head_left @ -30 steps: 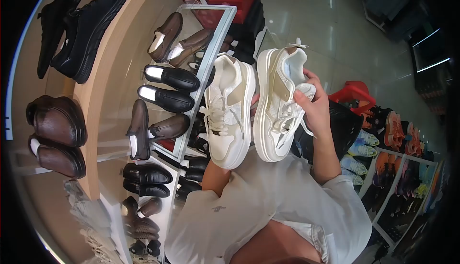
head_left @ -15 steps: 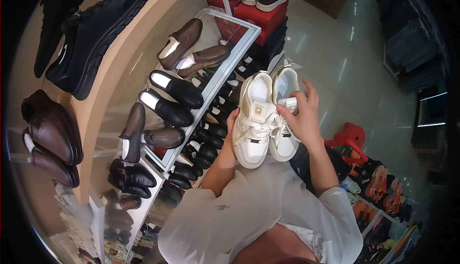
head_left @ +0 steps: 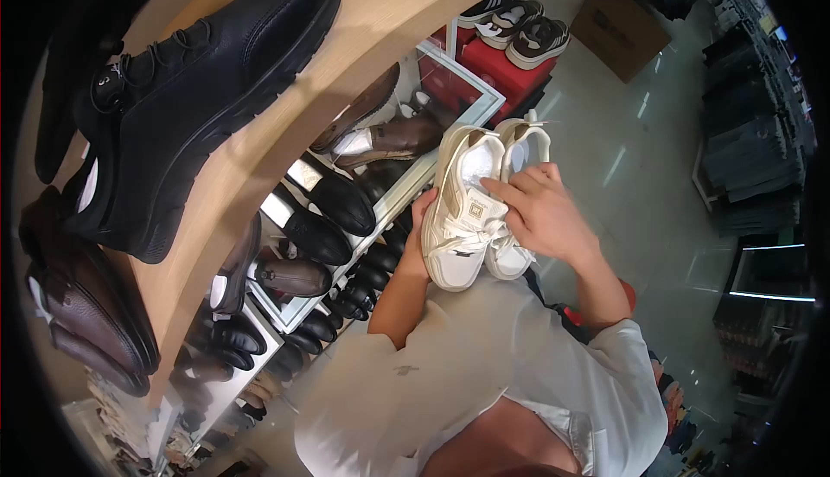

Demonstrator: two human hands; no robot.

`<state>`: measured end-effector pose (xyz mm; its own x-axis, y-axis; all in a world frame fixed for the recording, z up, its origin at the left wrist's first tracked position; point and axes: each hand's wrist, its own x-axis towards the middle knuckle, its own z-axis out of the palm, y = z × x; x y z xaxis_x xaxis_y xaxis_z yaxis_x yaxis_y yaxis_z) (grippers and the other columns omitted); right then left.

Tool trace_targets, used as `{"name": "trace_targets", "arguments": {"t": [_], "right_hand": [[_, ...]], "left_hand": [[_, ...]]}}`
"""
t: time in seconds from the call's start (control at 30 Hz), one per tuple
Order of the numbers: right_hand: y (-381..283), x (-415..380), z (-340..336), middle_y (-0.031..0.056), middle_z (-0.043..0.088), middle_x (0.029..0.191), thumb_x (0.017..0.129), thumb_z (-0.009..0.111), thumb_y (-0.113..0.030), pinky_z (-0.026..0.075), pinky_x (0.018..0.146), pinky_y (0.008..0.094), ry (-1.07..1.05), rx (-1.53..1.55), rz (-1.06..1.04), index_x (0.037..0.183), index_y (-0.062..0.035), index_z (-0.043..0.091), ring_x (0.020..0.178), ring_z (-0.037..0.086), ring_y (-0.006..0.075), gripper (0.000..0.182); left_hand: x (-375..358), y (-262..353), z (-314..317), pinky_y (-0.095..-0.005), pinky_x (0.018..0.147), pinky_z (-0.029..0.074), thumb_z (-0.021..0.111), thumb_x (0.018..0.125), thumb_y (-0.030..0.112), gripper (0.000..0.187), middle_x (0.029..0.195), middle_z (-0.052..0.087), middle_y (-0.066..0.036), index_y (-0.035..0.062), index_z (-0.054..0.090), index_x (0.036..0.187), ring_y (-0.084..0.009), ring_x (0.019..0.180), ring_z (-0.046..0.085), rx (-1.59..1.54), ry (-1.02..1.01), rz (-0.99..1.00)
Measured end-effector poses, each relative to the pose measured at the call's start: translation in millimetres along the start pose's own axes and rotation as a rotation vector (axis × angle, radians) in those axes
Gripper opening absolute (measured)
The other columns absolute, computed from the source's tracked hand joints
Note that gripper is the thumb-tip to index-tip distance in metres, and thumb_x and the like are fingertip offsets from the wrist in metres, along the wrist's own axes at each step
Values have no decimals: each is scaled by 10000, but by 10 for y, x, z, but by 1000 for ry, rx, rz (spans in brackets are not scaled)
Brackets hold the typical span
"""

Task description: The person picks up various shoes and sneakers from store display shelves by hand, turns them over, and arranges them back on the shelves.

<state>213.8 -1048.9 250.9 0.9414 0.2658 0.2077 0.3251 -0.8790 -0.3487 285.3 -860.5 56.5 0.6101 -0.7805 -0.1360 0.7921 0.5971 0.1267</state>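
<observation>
A pair of white lace-up sneakers is held side by side in front of my chest, toes toward me. My left hand [head_left: 421, 228] grips the outer side of the left sneaker [head_left: 458, 261], its fingers partly hidden behind it. My right hand [head_left: 549, 216] lies over the right sneaker [head_left: 510, 261], hiding its tongue and most of its laces. Its index finger reaches across to the top of the left sneaker's tongue, near the opening, while the other fingers are bent. A small tag [head_left: 533, 119] sticks up at the right sneaker's heel.
On my left, a curved wooden shelf [head_left: 346, 62] carries a large black shoe [head_left: 216, 96] and brown shoes [head_left: 95, 304]. Behind it, a white-framed glass case [head_left: 389, 185] displays black loafers [head_left: 333, 204]. Red boxes [head_left: 510, 70] and a cardboard carton [head_left: 618, 27] stand ahead.
My right hand has moved left, its index finger now at the left sneaker's tongue instead of the right one's. My view has shifted, bringing the wooden shelf closer. The left hand keeps its grip.
</observation>
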Motion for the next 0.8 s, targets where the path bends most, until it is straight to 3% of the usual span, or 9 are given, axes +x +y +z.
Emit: {"name": "trace_targets", "arguments": {"t": [0.1, 0.2, 0.33, 0.47, 0.57, 0.63, 0.7, 0.73, 0.8], "right_hand": [[163, 174, -35, 107, 576, 854, 818, 696, -210, 374, 875, 379, -160, 167, -54, 1190, -79, 667, 884, 543, 282, 395], [271, 406, 76, 93, 560, 910, 738, 789, -504, 382, 897, 386, -193, 136, 0, 1062, -86, 726, 919, 532, 275, 532], [801, 777, 242, 95, 563, 879, 719, 835, -392, 389, 891, 383, -235, 350, -42, 927, -46, 737, 918, 531, 273, 416], [1246, 992, 358, 95, 560, 862, 735, 828, -359, 397, 880, 387, -100, 381, -148, 942, -47, 729, 908, 532, 273, 388], [1614, 1286, 262, 97, 578, 892, 760, 813, -325, 414, 862, 380, -216, 365, -227, 975, -46, 724, 919, 536, 265, 364], [1803, 1377, 241, 127, 591, 908, 825, 745, -364, 419, 842, 424, -296, 411, -297, 977, -46, 709, 924, 544, 326, 354], [1990, 1507, 268, 140, 595, 901, 829, 740, -363, 427, 829, 430, -429, 405, -317, 983, -40, 702, 915, 553, 341, 360], [2071, 1527, 303, 154, 598, 894, 834, 734, -363, 436, 815, 437, -554, 401, -311, 988, -33, 695, 906, 562, 356, 366], [2237, 1585, 375, 175, 608, 881, 840, 728, -350, 443, 799, 443, -582, 465, -338, 986, -24, 691, 886, 572, 371, 359]], "left_hand": [[92, 130, -52, -497, 1037, 469, 511, 897, 492, 704, 1330, 575, -226, 15, 468, 1412, -377, 1173, 599, 33, 39, 52], [199, 209, -86, -498, 1036, 470, 513, 899, 492, 705, 1328, 574, -230, 10, 466, 1411, -378, 1171, 600, 71, 87, 105], [423, 289, -63, -498, 1035, 471, 514, 903, 492, 707, 1325, 573, -235, 4, 462, 1411, -379, 1167, 601, 129, 137, 188], [718, 233, -160, -500, 1033, 472, 510, 910, 488, 704, 1323, 571, -241, -3, 457, 1411, -381, 1166, 600, 121, 124, 297], [1073, 201, -298, -508, 1030, 474, 485, 934, 472, 683, 1327, 561, -247, -11, 443, 1415, -382, 1172, 591, 54, -45, 417], [1188, 98, -145, -513, 1030, 474, 459, 955, 475, 662, 1333, 557, -246, -1, 447, 1415, -386, 1193, 577, 71, -3, 518], [1317, 51, -30, -513, 1027, 476, 453, 971, 473, 639, 1335, 559, -235, 19, 450, 1421, -385, 1196, 575, 71, 299, 521], [1344, 29, -103, -510, 1026, 478, 442, 984, 479, 621, 1346, 561, -211, 41, 456, 1426, -374, 1197, 576, -11, 103, 485], [1448, -36, -175, -508, 1026, 477, 441, 986, 483, 617, 1349, 562, -200, 49, 462, 1424, -368, 1194, 579, -20, 178, 508]]}}
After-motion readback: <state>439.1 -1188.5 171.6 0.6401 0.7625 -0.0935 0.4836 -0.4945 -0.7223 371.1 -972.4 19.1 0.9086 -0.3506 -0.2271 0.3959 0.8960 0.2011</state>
